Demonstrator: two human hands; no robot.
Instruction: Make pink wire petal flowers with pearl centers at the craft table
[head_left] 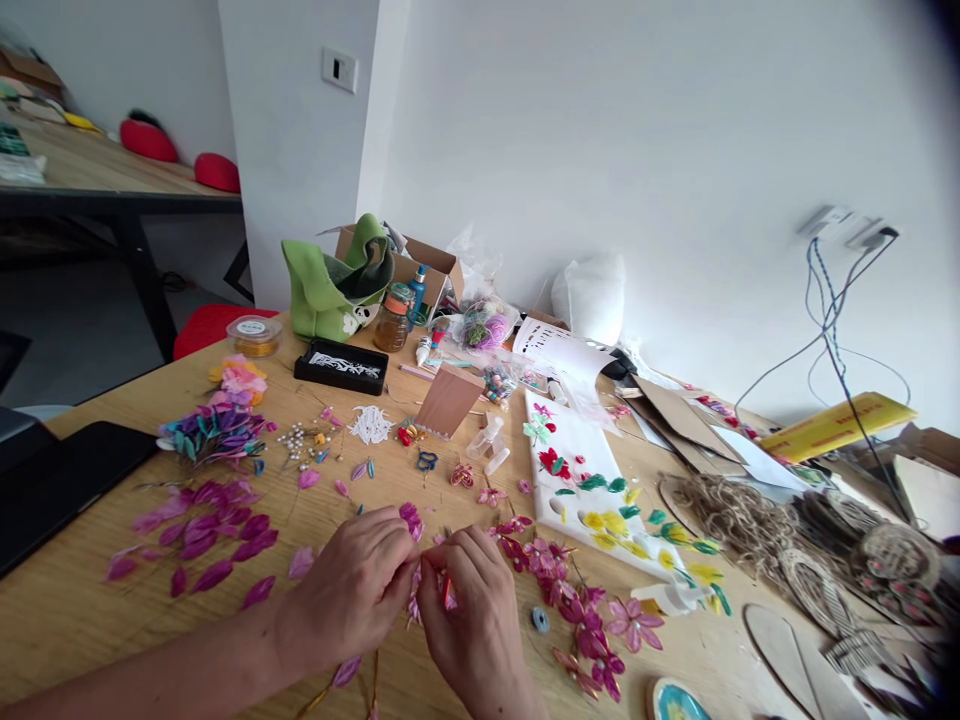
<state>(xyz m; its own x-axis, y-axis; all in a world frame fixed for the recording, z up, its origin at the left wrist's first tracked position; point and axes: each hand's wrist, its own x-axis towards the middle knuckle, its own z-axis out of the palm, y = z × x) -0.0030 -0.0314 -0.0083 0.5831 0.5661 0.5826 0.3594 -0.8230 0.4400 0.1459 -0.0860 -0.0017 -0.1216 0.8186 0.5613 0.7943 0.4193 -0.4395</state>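
- Black flat device (71, 485), at the left edge, lying on the wooden table (300, 650).
- Loose magenta petals (214, 575), left of centre, spread out; a bunch of blue and purple petals (214, 435) above them.
- Clear round case (255, 337), upper left, containing gold-coloured wire.
- Green bag (319, 295), standing upright left of upper centre; black tray (341, 367) just below it, with white pieces inside.
- Left hand (367, 575), lower centre: closed, fingertips pinched, meeting those of the other hand. Exact item gripped too hidden to tell.
- Pink petals (412, 605), lower centre, partly hidden at and beneath the meeting fingertips; whether gripped, cannot tell.
- Right hand (476, 605), just right of the left: fingers curled, thumb and forefinger pinched; a small red item (447, 588), partly hidden, shows beside the thumb.
- Magenta and pink flowers (589, 625), lower right of centre, in a loose cluster; small grey-blue bobbin (539, 620) near them.
- White board (551, 440), right of centre, bearing red, yellow and green pieces.
- Tangled twine (739, 510), right; yellow package (836, 425) above it.
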